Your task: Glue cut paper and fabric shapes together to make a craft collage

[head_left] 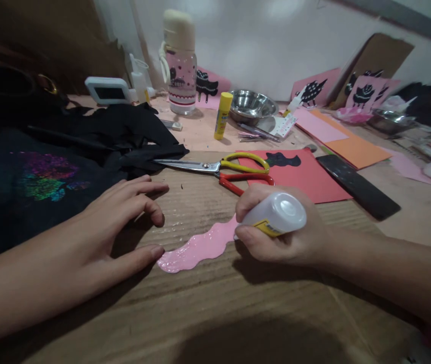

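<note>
A wavy-edged strip of pink paper (200, 245) lies on the brown cardboard (185, 313), wet with shiny glue mostly over its left part. My left hand (119, 217) rests beside it with fingers spread, the thumb tip touching the strip's left end. Held upside down in my right hand (272, 242) is a white glue bottle (282, 215) with a yellow label. Its nozzle is hidden behind my fingers, over the right end of the strip. Beyond my hands lie scissors (210, 167) with one yellow and one red handle.
Red paper (314, 182) with a black cutout lies behind my right hand, next to a dark flat slab (359, 187). Black cloth (124, 126) fills the left. Farther back stand a glue stick (222, 116), a water bottle (181, 65) and a metal bowl (251, 106).
</note>
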Tool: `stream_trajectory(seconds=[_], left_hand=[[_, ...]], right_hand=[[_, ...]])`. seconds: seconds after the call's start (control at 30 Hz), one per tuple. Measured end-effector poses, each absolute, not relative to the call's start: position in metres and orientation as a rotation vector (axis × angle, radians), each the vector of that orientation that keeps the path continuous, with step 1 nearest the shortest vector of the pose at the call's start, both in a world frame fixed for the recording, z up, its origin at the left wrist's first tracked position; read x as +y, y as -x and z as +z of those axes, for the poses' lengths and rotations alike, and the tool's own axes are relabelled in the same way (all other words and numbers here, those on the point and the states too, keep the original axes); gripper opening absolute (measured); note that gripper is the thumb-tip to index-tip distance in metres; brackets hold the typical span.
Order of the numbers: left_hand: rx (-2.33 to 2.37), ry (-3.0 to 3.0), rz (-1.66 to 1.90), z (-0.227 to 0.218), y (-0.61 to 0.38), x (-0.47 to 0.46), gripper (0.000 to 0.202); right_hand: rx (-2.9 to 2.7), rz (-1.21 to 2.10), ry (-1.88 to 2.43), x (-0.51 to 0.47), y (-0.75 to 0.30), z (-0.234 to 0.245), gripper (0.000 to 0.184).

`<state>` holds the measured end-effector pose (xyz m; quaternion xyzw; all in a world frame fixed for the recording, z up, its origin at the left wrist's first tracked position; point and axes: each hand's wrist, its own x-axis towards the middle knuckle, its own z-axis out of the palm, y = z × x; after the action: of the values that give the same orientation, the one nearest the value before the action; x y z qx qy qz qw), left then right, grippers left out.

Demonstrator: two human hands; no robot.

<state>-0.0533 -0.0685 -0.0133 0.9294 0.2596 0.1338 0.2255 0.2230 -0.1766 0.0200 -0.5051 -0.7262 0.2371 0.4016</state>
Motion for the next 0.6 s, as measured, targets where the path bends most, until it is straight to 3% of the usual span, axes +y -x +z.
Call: stream_trajectory(seconds=[0.6], left_hand=[[0.762,-2.558,0.351,-0.01,0.0513,-0.0732,0.022]], right_hand=[[-1.912,0.453,1.322,-0.171,-0.2305,0.0251,0.028]])
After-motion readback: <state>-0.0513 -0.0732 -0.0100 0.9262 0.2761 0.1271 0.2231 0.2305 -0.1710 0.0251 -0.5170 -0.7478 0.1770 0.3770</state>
